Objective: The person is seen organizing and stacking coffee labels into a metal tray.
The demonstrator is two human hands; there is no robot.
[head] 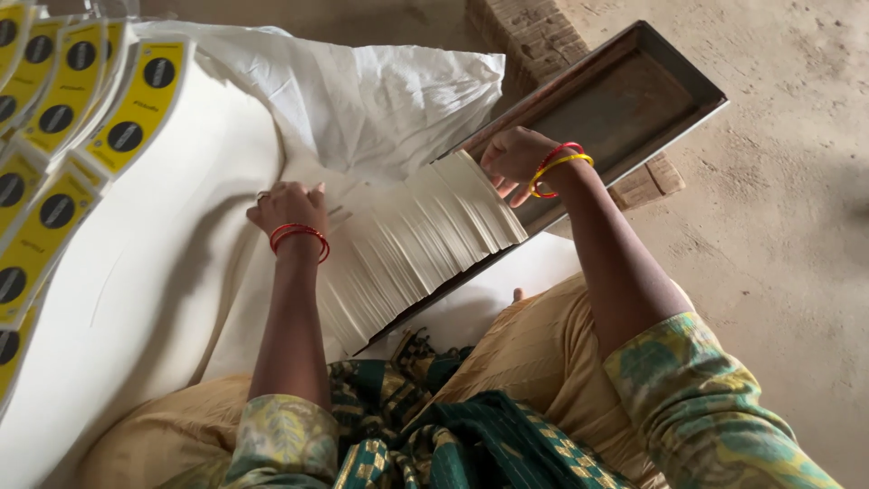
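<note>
**Fanned white sheets lie between the 2 hands, along the tray's edge**

The row of white sheets (416, 244) runs as a long overlapping fan, its long axis slanting from lower left near the lap to upper right at the tray (625, 100). The right hand (513, 161) sits at the upper-right end of the fan, fingers curled down and touching the top edges of the last sheets, half closed rather than spread; whether it pinches a sheet cannot be told. The left hand (288, 206) lies to the left of the fan, just beside its upper-left edge, palm down and fingers bent onto the white cloth (181, 254), holding nothing that shows. The right hand is nearer the fan's top end, the left nearer its middle.

The tray is a shallow, dark metal one, tilted, with the fan resting along its lower-left rim; its far end leans on bricks (529, 36). A crumpled white bag (389, 91) lies behind the sheets. Yellow labels (81, 118) with black round marks overlap in a stack at far left, well apart from both hands. Nothing stands between either hand and the sheets.
</note>
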